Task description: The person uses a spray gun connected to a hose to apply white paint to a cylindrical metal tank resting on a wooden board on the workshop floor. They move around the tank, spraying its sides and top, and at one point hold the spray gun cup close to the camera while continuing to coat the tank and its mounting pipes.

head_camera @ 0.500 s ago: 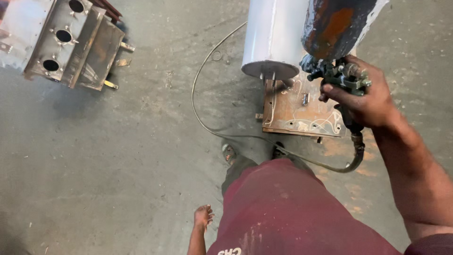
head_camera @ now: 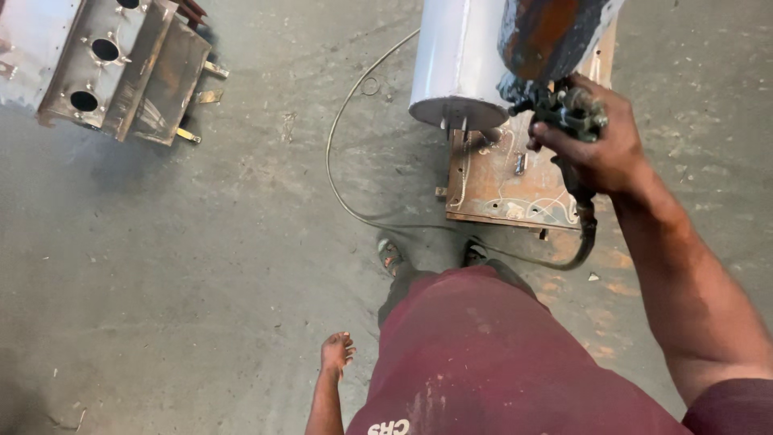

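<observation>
The person wore dark maroon clothing (head_camera: 491, 354), faded and dusted with pale smudges, with a scrap of white print at the lower edge. A maroon short sleeve (head_camera: 729, 411) showed at the right shoulder; both forearms were bare. The right hand (head_camera: 596, 145) and left hand (head_camera: 336, 353) wore no gloves. On the feet were what looked like dark open sandals (head_camera: 392, 256), though shadow made them hard to read.
</observation>
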The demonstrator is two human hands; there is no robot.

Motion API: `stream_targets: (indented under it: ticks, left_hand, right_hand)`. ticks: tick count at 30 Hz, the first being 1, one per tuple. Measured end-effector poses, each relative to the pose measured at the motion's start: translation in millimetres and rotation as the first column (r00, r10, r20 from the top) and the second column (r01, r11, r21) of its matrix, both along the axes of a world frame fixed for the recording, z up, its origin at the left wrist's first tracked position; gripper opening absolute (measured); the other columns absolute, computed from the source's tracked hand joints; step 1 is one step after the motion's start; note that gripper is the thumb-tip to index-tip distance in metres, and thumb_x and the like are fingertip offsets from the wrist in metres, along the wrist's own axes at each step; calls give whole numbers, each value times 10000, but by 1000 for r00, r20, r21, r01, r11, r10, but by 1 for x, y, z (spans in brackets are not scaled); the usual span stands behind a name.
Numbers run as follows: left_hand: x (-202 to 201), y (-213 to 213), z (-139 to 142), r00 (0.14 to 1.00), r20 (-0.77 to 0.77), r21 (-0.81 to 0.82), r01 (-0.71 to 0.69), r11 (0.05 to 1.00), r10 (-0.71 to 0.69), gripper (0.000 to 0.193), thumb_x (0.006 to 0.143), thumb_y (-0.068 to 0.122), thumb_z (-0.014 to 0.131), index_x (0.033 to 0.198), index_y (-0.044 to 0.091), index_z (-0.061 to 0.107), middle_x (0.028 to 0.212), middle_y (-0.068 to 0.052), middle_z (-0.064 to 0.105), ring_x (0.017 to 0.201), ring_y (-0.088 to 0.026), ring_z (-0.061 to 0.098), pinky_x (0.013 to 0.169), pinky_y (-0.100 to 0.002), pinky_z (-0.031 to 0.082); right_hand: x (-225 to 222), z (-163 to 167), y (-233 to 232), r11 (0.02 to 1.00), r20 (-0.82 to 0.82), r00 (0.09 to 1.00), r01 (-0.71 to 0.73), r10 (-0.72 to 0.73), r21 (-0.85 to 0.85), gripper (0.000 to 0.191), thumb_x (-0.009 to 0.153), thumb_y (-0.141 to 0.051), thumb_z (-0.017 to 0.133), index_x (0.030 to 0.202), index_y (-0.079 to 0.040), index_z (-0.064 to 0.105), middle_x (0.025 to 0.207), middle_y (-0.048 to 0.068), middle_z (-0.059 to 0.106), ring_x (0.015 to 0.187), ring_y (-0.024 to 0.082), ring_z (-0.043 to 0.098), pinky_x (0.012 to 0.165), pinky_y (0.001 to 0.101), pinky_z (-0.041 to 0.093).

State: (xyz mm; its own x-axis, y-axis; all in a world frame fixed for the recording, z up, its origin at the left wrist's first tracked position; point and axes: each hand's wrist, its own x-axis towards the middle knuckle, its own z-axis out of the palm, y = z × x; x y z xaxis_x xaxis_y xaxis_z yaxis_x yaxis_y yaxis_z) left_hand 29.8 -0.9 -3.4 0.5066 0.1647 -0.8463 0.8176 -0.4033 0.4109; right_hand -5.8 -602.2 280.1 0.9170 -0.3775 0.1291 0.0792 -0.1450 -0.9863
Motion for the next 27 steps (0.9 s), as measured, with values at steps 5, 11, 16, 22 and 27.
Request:
stream_targets:
  ticks: [5,11,16,22,27]
  left_hand:
    - [1,6,-5,1000,3,22,20,1000,-21,377,959,302,679,1258,72,670,1020,-96,732,760,-193,682,579,-321,489]
    - [2,0,-4,1000,20,-14,-8,1000,8,377,954,295,676,1257,70,669,1033,-96,719,777,-204,680,582,-331,478]
    - [-3,-7,-3,999,24,-9,-21,1000,21,384,951,287,674,1272,76,657,1034,-97,724,780,-206,677,595,-336,470]
    - [-13,-7,-8,999,11,-14,-32,999,32,404,954,289,675,1296,77,643,1039,-98,717,782,-210,671,609,-348,477]
    - [-27,-12,-12,1000,4,-6,-26,1000,26,413,958,312,666,1295,74,653,1046,-92,725,807,-209,675,630,-363,489]
  right_hand:
    - [10,0,-23,1000,92,996,-20,19,9,293,983,-64,740,1208,46,589,929,95,684,865,169,707,856,346,616]
    - [-1,-5,-32,1000,87,996,-11,10,9,330,975,-41,726,1259,44,582,949,89,689,871,169,710,844,348,614]
    - [13,1,-48,995,134,991,29,-15,-96,282,989,24,730,1222,73,580,985,99,682,875,167,709,845,340,622]
    - [23,8,-71,986,159,985,95,-74,-133,282,976,78,669,1246,31,602,997,90,692,868,164,706,819,322,619]
    - [39,-12,-96,981,244,970,39,9,-191,113,1065,123,659,1156,67,622,1023,133,713,921,206,740,870,345,640]
